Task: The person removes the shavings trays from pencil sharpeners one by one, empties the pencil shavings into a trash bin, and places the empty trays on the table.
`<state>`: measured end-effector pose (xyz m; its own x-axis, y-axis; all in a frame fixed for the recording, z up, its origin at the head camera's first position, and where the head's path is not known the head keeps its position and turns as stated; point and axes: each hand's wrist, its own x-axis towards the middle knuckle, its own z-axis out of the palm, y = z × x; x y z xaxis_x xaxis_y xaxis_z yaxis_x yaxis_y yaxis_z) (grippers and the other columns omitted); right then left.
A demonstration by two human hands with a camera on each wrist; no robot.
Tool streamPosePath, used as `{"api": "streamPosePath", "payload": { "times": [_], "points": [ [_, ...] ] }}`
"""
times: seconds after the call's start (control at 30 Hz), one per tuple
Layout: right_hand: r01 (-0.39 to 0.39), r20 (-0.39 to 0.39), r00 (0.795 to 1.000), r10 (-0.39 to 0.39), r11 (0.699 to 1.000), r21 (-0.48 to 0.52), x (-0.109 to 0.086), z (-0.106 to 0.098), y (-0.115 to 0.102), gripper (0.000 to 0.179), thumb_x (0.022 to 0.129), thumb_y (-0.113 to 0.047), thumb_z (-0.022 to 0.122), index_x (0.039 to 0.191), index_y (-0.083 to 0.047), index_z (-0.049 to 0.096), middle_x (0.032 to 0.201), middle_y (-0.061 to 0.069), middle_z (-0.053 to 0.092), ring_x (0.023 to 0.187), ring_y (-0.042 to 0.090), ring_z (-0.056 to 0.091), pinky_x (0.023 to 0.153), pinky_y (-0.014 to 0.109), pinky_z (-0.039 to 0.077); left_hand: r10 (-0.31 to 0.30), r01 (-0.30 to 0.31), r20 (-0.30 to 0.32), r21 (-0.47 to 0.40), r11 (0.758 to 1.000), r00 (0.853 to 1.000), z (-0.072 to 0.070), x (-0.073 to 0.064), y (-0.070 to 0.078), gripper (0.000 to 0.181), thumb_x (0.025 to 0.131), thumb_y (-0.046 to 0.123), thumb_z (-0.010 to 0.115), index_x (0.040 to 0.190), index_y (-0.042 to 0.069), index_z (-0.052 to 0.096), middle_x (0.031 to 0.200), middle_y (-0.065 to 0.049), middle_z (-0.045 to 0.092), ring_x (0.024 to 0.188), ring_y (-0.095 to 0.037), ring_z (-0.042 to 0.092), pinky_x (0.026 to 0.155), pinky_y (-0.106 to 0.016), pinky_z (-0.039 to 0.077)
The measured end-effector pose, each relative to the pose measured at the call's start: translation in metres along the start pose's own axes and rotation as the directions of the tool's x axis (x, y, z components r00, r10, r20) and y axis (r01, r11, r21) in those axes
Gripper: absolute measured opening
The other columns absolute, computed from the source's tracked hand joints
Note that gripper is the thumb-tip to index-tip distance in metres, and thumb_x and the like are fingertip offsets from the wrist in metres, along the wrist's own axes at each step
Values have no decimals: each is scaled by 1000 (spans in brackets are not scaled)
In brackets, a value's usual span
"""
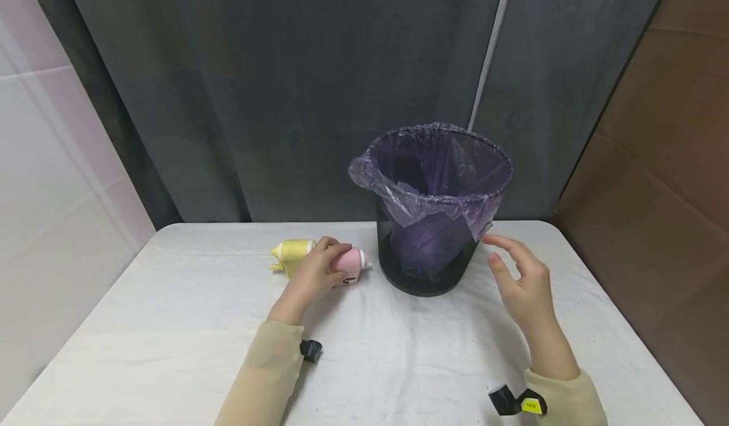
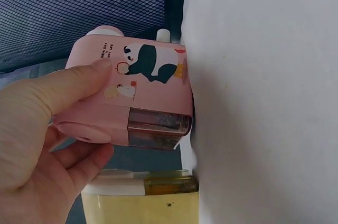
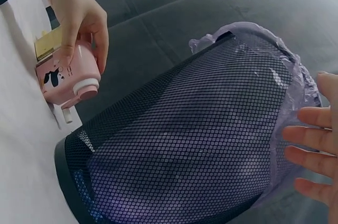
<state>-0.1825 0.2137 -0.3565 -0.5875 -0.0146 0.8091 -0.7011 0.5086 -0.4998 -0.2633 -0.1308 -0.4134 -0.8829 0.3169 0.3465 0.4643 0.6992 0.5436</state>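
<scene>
Left hand (image 1: 315,274) gripped a pink panda-print pencil sharpener (image 1: 348,261), which was between a yellow pencil sharpener (image 1: 293,252) and a purple-lined mesh wastebasket (image 1: 429,242); right hand (image 1: 527,284), fingers loosely extended, beside the wastebasket

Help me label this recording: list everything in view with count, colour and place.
Panda-print sharpener: 1, pink, centre of the head view
Second sharpener: 1, yellow, left of the pink one
Mesh bin: 1, black, right of both sharpeners
Bag: 1, translucent purple, lining the bin and folded over its rim
Table: 1, white, beneath everything
Curtain: dark grey, behind the table
Side panels: 2, pinkish white at left, brown at right
Wrist cameras: 2, black, one per wrist
Sleeves: 2, beige, on the forearms
Hands: 2, bare; left hand gripping the pink sharpener, right hand beside the bin, contact unclear
</scene>
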Motion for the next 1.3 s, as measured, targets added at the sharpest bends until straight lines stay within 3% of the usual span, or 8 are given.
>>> {"api": "streamPosePath", "payload": {
  "times": [0.27,0.5,0.7,0.83,0.93,1.03,1.3],
  "points": [
    [37,24,999,-36,999,-11,0,4,-5,30,81,8,66,111,4,66,108,16,67,110,8,57,97,23,39,46,-46,-1,-5,999,999,-11,-2,3,51,75,3,79,124,4,63,114,-10,54,98,-28,57,89,-44,45],
    [108,26,994,-108,994,16,0,10,-6,34,74,7,72,108,4,67,104,17,68,106,16,60,96,24,40,63,-64,-10,-25,998,998,-28,-6,16,51,75,3,80,123,4,63,113,-10,55,97,-28,58,87,-43,47],
    [157,49,986,-160,986,59,-2,15,-13,31,81,-12,75,108,3,68,105,14,68,106,21,60,96,26,41,103,-103,1,-51,993,995,-38,-10,32,52,75,6,81,125,7,63,114,-4,56,97,-22,58,86,-40,48],
    [176,74,981,-182,981,81,-3,19,-20,40,87,-32,71,110,0,68,108,11,68,105,22,61,96,27,42,154,-154,2,-58,986,988,-43,-14,46,51,75,8,82,124,8,65,112,0,57,95,-16,58,82,-35,49],
    [177,100,977,-186,980,92,-4,22,-23,45,87,-38,70,112,0,67,109,11,67,106,22,61,96,26,42,200,-199,6,-71,977,980,-46,-17,58,51,75,8,82,123,7,65,111,2,57,93,-14,57,80,-34,50],
    [161,136,975,-175,981,108,-5,24,-25,46,85,-34,73,114,1,66,111,11,67,108,22,60,97,26,41,233,-231,15,-85,969,972,-48,-19,68,50,74,9,82,122,7,66,111,2,58,94,-14,57,79,-35,51],
    [79,246,963,-110,988,133,-8,29,-29,57,69,-4,83,121,0,62,115,11,65,108,23,59,99,26,39,317,-315,8,-95,944,948,-51,-23,83,51,73,11,84,121,8,66,112,2,57,93,-12,57,78,-31,50]
  ]
}}
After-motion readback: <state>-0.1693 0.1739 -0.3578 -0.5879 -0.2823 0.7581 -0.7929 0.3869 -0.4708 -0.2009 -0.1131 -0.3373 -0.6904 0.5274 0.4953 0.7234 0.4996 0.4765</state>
